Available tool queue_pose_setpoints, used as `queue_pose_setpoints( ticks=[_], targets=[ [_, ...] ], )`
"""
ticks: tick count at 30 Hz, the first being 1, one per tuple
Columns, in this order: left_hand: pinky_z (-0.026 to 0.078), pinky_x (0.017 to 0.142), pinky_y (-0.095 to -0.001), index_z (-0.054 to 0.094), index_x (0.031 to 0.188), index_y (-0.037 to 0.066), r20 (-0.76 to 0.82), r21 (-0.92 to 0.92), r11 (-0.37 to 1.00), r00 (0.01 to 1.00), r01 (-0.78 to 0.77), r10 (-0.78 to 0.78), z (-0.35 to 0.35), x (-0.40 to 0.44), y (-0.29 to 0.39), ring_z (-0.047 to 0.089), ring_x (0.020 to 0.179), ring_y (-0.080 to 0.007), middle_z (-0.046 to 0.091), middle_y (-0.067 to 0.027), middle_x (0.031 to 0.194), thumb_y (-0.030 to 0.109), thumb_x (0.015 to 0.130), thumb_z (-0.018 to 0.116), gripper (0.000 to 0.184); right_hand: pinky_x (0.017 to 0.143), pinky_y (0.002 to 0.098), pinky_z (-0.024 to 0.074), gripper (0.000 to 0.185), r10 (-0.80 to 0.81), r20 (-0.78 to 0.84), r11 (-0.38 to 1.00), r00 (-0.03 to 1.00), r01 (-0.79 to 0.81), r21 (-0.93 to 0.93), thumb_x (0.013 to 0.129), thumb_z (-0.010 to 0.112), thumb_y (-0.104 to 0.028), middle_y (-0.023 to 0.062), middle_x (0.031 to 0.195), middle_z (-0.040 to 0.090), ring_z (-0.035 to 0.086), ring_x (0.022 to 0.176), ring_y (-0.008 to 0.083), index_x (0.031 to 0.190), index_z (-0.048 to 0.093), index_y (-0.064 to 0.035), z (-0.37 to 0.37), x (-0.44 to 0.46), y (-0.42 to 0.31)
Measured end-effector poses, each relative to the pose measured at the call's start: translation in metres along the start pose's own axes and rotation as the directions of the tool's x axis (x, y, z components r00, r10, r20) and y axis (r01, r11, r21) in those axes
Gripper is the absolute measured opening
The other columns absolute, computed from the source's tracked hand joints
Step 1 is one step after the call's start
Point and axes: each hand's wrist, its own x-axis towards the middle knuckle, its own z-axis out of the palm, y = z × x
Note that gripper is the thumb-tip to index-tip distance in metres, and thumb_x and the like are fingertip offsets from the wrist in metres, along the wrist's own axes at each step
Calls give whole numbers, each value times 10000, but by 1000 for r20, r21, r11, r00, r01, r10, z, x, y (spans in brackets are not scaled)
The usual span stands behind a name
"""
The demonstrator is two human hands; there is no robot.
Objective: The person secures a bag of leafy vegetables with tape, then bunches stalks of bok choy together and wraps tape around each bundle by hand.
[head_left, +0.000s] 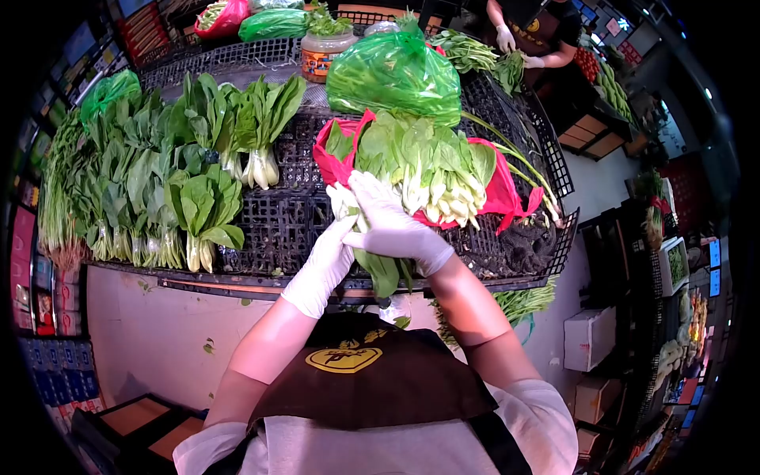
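Both my hands wear white gloves and meet at the front of the black crates. My left hand (336, 247) is closed around a small bunch of leafy greens (378, 271), whose leaves hang down toward me. Pressed over the pale stems of that bunch, my right hand (393, 223) has its fingers together. Just beyond them a pile of greens with white stems (431, 170) lies on an opened red bag (507, 190). Behind the pile stands a full green plastic bag (393, 73).
Bunches of leafy greens (142, 186) stand in rows at the left on the black crates (273, 226). A jar (320, 57) is at the back. At the upper right, a person's gloved hands (507, 39) handle greens. White boxes (590, 339) are at the right.
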Motion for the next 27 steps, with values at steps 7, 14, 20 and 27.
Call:
queue_pose_setpoints(
  ticks=[7,14,20,27],
  targets=[
    [417,925,-279,518,1274,33,-23,382,924,999,-18,29,22,-8,11,552,1033,-145,591,-66,1143,253,929,527,410,776,258,466,265,-40,-288,914,957,152,377,788,689,-28,57,891,629,588,838,145,1052,667,-17,-24,-26,-9],
    [419,884,-300,519,1270,43,-46,524,849,994,-63,102,-1,-8,18,572,919,-129,609,-19,927,423,913,576,524,790,263,490,133,389,233,653,891,-445,613,789,677,-35,84,892,684,626,832,133,908,690,24,-46,-119,26],
    [438,843,-281,514,1265,35,-170,331,923,950,-197,263,-23,-21,47,589,858,-145,601,-30,833,396,911,585,510,742,291,519,288,464,187,818,866,-500,285,737,757,-134,85,849,699,642,750,129,979,690,7,-42,-202,89],
    [440,818,-283,499,1252,-14,-169,309,924,943,-227,288,-11,-39,49,566,821,-145,574,-36,836,360,919,576,506,783,366,482,228,8,-365,937,931,-134,-321,736,725,-222,102,887,618,594,882,283,902,680,-72,-26,-10,96]
  ],
)
